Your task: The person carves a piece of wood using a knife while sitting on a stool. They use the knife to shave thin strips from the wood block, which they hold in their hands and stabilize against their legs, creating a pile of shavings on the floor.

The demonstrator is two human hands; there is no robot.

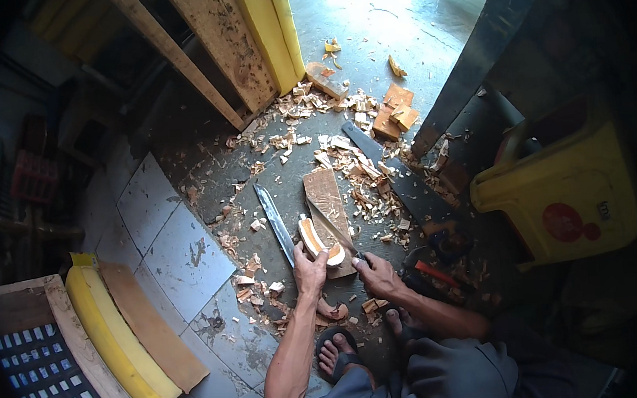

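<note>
My left hand [310,272] is closed around the lower end of a curved, partly carved piece of wood [310,237], pale with an orange-brown face. A knife [330,221] is gripped by its handle in my right hand [378,275]; its blade points up and to the left, passing close along the right side of the wood. Beneath both lies a rectangular wooden block [323,187] on the floor. To the left of the block, a long metal blade [274,221] lies with its lower end near my left hand. Whether the knife edge touches the wood I cannot tell.
Wood shavings [361,173] and offcuts [395,110] litter the floor. A grey flat blade [363,144] lies among them. At right stands a yellow plastic stool [557,188]; a dark post [465,60] rises behind. A crate [54,309] and yellow padded board [112,327] are at left.
</note>
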